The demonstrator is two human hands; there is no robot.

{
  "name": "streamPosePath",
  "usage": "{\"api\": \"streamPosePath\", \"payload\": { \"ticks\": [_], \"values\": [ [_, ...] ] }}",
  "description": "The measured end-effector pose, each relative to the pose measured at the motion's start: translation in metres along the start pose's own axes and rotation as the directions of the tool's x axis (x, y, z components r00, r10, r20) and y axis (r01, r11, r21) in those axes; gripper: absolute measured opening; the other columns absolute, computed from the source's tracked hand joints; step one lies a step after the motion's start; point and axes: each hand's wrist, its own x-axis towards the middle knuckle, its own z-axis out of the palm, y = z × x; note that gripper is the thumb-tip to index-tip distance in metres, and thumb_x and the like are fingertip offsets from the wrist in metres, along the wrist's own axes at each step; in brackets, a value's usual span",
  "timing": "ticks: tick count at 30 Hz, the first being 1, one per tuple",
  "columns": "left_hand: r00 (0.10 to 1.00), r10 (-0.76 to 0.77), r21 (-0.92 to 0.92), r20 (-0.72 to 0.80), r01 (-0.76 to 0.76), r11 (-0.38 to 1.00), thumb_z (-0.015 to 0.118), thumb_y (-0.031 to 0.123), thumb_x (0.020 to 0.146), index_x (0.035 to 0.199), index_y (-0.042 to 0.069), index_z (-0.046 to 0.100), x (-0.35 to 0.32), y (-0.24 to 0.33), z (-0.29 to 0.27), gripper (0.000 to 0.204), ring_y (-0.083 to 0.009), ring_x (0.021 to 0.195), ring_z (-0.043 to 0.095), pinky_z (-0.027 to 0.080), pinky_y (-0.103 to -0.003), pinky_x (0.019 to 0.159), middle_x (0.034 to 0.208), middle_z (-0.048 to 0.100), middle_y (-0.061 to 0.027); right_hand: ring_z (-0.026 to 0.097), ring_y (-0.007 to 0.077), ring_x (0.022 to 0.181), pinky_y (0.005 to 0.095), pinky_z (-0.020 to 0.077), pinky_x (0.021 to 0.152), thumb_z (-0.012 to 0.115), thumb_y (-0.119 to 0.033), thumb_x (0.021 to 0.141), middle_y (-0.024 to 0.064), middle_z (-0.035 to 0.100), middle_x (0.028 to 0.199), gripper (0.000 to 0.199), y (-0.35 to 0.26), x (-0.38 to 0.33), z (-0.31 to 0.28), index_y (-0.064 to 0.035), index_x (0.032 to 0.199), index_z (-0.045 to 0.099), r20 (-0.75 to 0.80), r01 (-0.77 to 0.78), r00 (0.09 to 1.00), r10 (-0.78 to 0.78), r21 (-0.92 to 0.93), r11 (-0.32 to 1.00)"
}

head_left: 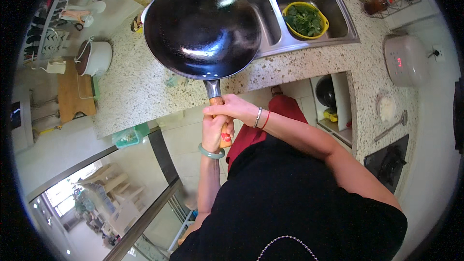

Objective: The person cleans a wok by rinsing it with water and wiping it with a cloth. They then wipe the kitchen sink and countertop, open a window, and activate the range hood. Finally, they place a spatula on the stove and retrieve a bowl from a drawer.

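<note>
A large black wok (203, 29) with a wooden handle (225, 137) is held out over the counter, its dark, glossy inside facing up. My left hand (212, 128) is wrapped round the handle, with a green bangle at its wrist. Just above it, my right hand (232, 108) grips the handle near the metal neck, partly over the left fingers. The wok's far side overlaps the left basin of the double sink (314, 44). In the right basin sits a yellow basket (325, 22) with green leafy vegetables (304, 19).
Speckled counter (130, 87) runs along the front and right. At left stand a white pot (100, 58) and a wooden cutting board (72, 87). On the right are a rice cooker (406, 60), a spatula-like utensil (392, 125), a dark stove (386, 164) and a condiment rack (396, 5).
</note>
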Motion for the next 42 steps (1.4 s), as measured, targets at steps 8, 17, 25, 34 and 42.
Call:
{"api": "streamPosePath", "payload": {
  "ticks": [8,17,25,34,42],
  "values": [
    [0.952,-0.117,-0.142,0.282,0.162,0.977,0.049,0.009,0.086,0.086,0.003,0.047,-0.045,-0.023,0.008,0.007,-0.0106,0.042,0.044,0.039,-0.024,0.035,0.065,0.046,-0.0032,0.053,0.0055,0.053,0.0187,0.0406,0.043,0.066,-0.027,0.085,0.0011,0.058,0.07,0.025,0.055,-0.065,0.036,-0.004,0.078,0.059,-0.269,0.196,0.958,-0.1,0.361,0.912],
    [0.817,-0.309,0.102,0.486,0.298,0.949,0.047,0.007,0.083,0.082,0.004,0.045,-0.086,-0.049,0.088,0.004,-0.0109,0.039,0.042,0.036,-0.024,0.033,0.063,0.045,-0.0033,0.055,0.0067,0.064,0.021,0.0447,0.054,0.063,-0.023,0.086,0.0016,0.059,0.076,0.021,0.096,-0.16,0.02,-0.0027,0.085,0.058,-0.601,0.488,0.757,-0.256,0.259,0.834],
    [0.575,-0.444,0.297,0.688,0.335,0.894,0.048,0.016,0.092,0.09,0.008,0.043,-0.147,-0.11,0.207,0.01,-0.0091,0.04,0.04,0.036,-0.023,0.034,0.064,0.044,-0.0011,0.055,0.0072,0.07,0.0225,0.0456,0.059,0.062,-0.023,0.087,0.0018,0.059,0.079,0.021,0.149,-0.302,-0.017,-0.0027,0.086,0.06,-0.825,0.693,0.442,-0.354,0.063,0.718],
    [0.171,-0.628,0.543,0.759,0.365,0.756,0.047,0.017,0.093,0.091,0.009,0.045,-0.214,-0.223,0.347,0.008,-0.0097,0.04,0.041,0.036,-0.023,0.036,0.064,0.046,-0.0017,0.055,0.0056,0.07,0.0199,0.045,0.061,0.059,-0.025,0.089,-0.001,0.06,0.081,0.021,0.215,-0.486,-0.046,-0.004,0.087,0.062,-0.971,0.759,0.069,-0.231,-0.099,0.643],
    [-0.033,-0.688,0.646,0.725,0.377,0.664,0.047,0.013,0.092,0.089,0.006,0.048,-0.253,-0.31,0.425,0.008,-0.0104,0.047,0.046,0.041,-0.025,0.041,0.07,0.05,-0.0031,0.058,0.0069,0.068,0.0194,0.0452,0.056,0.064,-0.025,0.086,0.0016,0.061,0.081,0.023,0.274,-0.581,-0.073,-0.0022,0.091,0.063,-1.0,0.836,-0.011,-0.004,-0.011,0.549]
  ]
}}
